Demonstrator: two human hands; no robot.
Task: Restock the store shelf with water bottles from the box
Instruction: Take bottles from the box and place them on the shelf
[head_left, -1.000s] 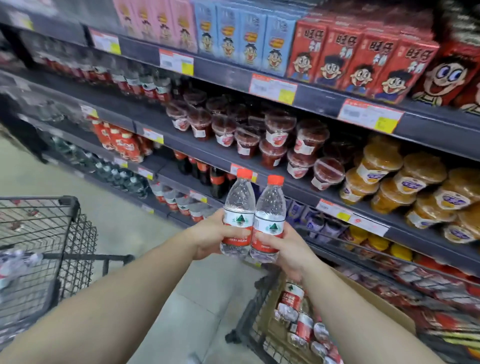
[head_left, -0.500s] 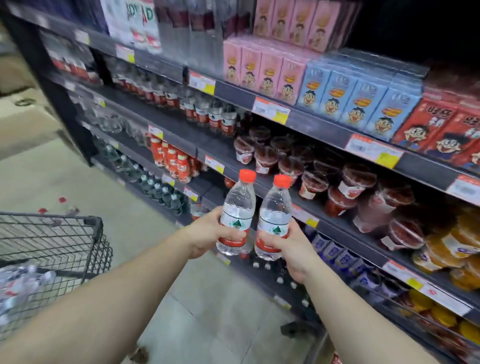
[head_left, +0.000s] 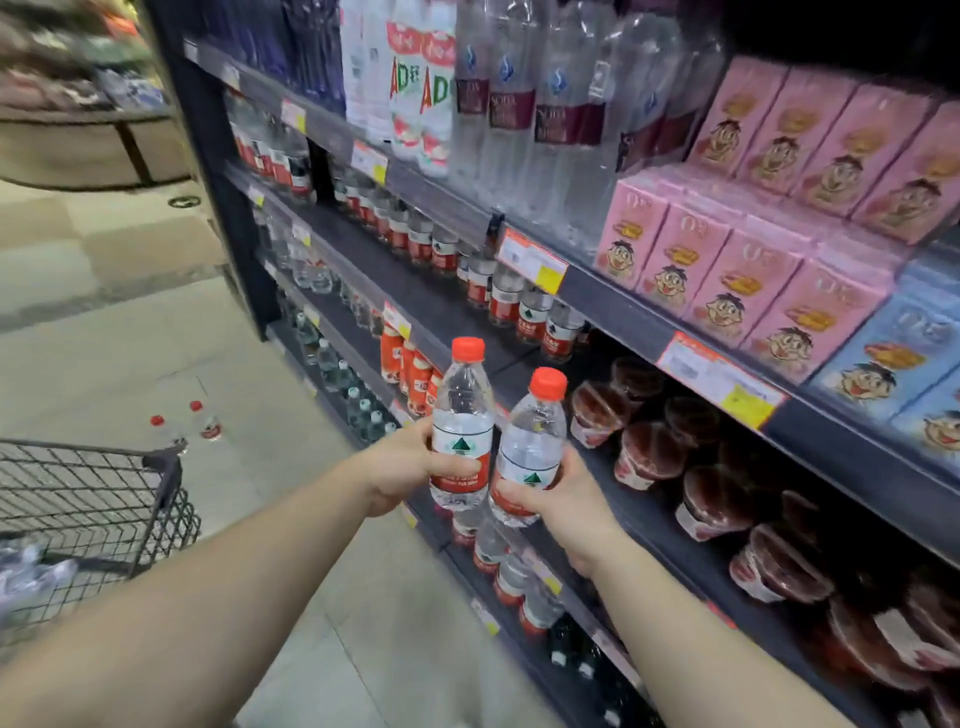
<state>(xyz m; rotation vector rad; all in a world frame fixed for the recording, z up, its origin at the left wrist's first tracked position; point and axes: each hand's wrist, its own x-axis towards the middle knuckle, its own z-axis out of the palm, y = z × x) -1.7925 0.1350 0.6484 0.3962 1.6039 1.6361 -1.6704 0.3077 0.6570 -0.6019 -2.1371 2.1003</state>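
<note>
I hold two clear water bottles with red caps and red-white labels, upright and side by side in front of the shelving. My left hand (head_left: 397, 470) is shut on the left bottle (head_left: 462, 426). My right hand (head_left: 563, 501) grips the right bottle (head_left: 532, 441), which leans slightly right. Above and beyond them, a dark shelf (head_left: 415, 291) carries a row of matching water bottles (head_left: 504, 291) along its back, with bare shelf surface in front of the row. The box is out of view.
A wire shopping cart (head_left: 104, 499) stands at the left. Two small bottles (head_left: 189, 421) stand on the floor beyond it. Dark jelly cups (head_left: 649, 452), pink drink cartons (head_left: 727, 260) and tall clear bottles (head_left: 519, 104) fill shelves to the right and above.
My view has swung left along the aisle and both bottles have travelled with it toward the shelf of matching water bottles. The grips on both bottles are unchanged.
</note>
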